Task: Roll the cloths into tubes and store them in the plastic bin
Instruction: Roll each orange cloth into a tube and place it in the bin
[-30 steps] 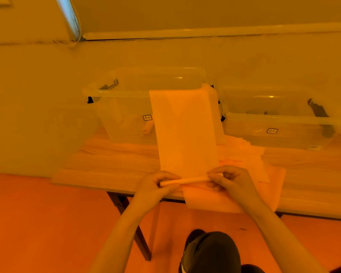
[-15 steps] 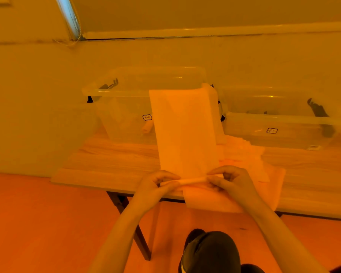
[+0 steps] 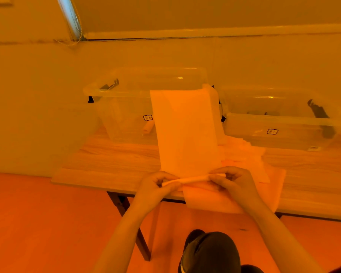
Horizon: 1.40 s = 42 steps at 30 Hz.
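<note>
Wooden surface (image 3: 114,160) is seen against the wall. Two clear plastic bins are placed on it: left bin (image 3: 126,107) with one rolled tube (image 3: 148,127) inside, right bin (image 3: 280,123) beside it. Cloth (image 3: 185,133) is draped up over the left bin's front rim, its near edge rolled at the surface's front edge. More flat cloths (image 3: 264,174) are piled underneath, to the right. Rolled edge is pinched by left hand (image 3: 156,189) and right hand (image 3: 234,182), fingers curled.
</note>
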### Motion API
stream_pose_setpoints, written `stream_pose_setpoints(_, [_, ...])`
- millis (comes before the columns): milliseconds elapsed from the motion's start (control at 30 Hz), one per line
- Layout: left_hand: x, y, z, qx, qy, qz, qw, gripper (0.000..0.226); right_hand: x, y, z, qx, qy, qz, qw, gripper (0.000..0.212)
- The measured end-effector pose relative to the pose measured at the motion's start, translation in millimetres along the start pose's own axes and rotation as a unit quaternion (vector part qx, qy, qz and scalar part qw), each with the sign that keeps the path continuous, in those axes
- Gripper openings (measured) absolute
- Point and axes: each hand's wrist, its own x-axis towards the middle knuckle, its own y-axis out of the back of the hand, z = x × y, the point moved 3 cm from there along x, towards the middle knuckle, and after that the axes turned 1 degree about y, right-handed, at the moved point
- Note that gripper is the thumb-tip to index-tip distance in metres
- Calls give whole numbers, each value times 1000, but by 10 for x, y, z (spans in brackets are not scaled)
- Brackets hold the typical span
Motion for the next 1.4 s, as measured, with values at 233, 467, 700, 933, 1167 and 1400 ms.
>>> stream_pose_setpoints(233, [6,-8,-17,31,-11,-13,999,10,19,16,19,5,-2,-7,1000,18])
stream_pose_setpoints(467, [13,-26,33,-24,4,-29,999,15,4,6,-18,-14,-7,-21,1000,14])
stream_pose_setpoints(700, [15,12,-10,-8,10,-43,999,21,19,8,-14,-3,-17,-11,1000,10])
stream_pose_setpoints(933, [2,-2,19,-6,10,-40,999,9,-3,-7,-38,2,-3,-25,1000,8])
stream_pose_setpoints(1167, [3,13,5,-14,0,-43,999,20,9,-17,-8,21,-27,-12,999,13])
stream_pose_setpoints(1400, [28,16,-32,24,9,-35,999,13,-32,1,-64,-24,0,-29,999,11])
